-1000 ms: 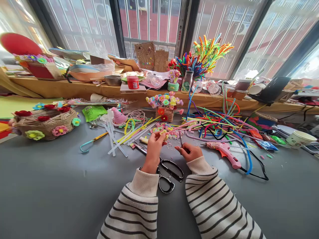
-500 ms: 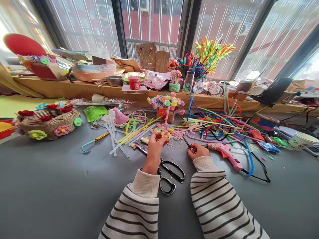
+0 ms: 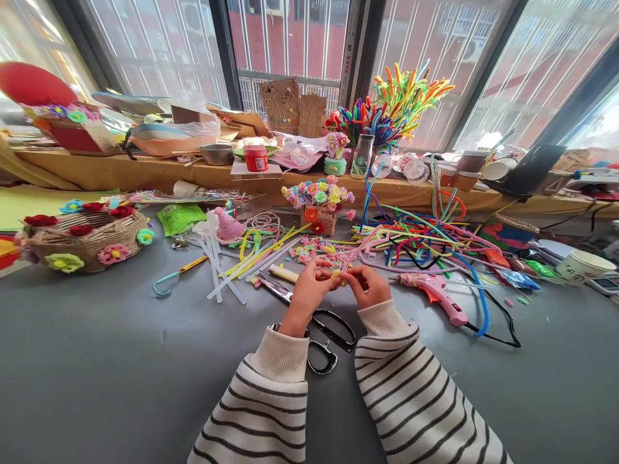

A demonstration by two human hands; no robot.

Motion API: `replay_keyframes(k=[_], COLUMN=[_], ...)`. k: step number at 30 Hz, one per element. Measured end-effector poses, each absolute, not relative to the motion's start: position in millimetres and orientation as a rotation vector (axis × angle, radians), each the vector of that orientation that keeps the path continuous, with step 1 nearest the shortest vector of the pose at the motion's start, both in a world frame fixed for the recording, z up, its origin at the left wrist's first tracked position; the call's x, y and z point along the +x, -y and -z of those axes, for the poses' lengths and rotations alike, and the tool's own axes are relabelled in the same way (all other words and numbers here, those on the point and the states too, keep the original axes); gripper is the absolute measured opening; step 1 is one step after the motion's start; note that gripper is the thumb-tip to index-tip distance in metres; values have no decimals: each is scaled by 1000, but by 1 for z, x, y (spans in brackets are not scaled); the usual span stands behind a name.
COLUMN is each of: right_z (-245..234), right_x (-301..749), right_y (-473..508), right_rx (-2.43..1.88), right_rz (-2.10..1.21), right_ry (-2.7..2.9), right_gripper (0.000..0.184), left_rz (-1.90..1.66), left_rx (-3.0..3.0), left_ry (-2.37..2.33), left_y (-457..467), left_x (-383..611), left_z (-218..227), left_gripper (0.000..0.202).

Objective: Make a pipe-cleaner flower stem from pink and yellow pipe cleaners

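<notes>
My left hand (image 3: pixel 307 293) and my right hand (image 3: pixel 368 285) meet over the grey table (image 3: pixel 120 374), fingers pinched together on a small yellow and pink pipe-cleaner flower (image 3: pixel 341 276). A pink pipe-cleaner stem (image 3: pixel 360 248) runs up and to the right from the pinch. Black-handled scissors (image 3: pixel 325 338) lie on the table just under my left wrist. Both sleeves are cream with dark stripes.
A pink glue gun (image 3: pixel 438 298) with a black cord lies to the right. Behind it sprawls a tangle of coloured pipe cleaners (image 3: pixel 425 238). A small basket of finished flowers (image 3: pixel 319 200) stands ahead, a woven flower-trimmed basket (image 3: pixel 82 238) at far left, white sticks (image 3: pixel 217 267) nearby.
My right hand has moved left from beside the glue gun to join my left hand. The thin dark tool it held is no longer seen. Both hands now pinch the flower.
</notes>
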State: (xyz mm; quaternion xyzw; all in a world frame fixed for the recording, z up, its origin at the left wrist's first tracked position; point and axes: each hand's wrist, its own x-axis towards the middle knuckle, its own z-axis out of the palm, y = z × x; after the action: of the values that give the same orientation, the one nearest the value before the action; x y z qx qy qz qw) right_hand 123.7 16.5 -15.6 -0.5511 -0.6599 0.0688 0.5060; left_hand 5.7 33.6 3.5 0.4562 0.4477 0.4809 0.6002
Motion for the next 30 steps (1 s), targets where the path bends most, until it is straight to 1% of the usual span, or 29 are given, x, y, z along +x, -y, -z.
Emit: replay_keyframes(k=[7, 13, 17, 22, 26, 30], right_z=[17, 16, 17, 16, 15, 13], right_x=[131, 126, 126, 127, 129, 131], right_y=[-18, -20, -19, -16, -16, -15], right_rx=[-1366, -1275, -1351, -1448, -1467, -1442], right_rz=[-124, -135, -135, -196, -157, -110], right_ry=[1394, 1562, 1592, 1448, 1310, 1210], right_gripper=[20, 24, 23, 26, 28, 32], left_rz=[-1113, -1110, -1090, -1059, -1111, -1258], left_rx=[1077, 1117, 1146, 1122, 1038, 954], left_ry=[-1060, -1052, -1004, -960, -925, -969], left_y=[-36, -35, -32, -30, -31, -34], left_x=[5, 5, 4, 6, 6, 4], left_z=[0, 0, -3, -8, -7, -4], left_gripper=[37, 39, 38, 33, 27, 23])
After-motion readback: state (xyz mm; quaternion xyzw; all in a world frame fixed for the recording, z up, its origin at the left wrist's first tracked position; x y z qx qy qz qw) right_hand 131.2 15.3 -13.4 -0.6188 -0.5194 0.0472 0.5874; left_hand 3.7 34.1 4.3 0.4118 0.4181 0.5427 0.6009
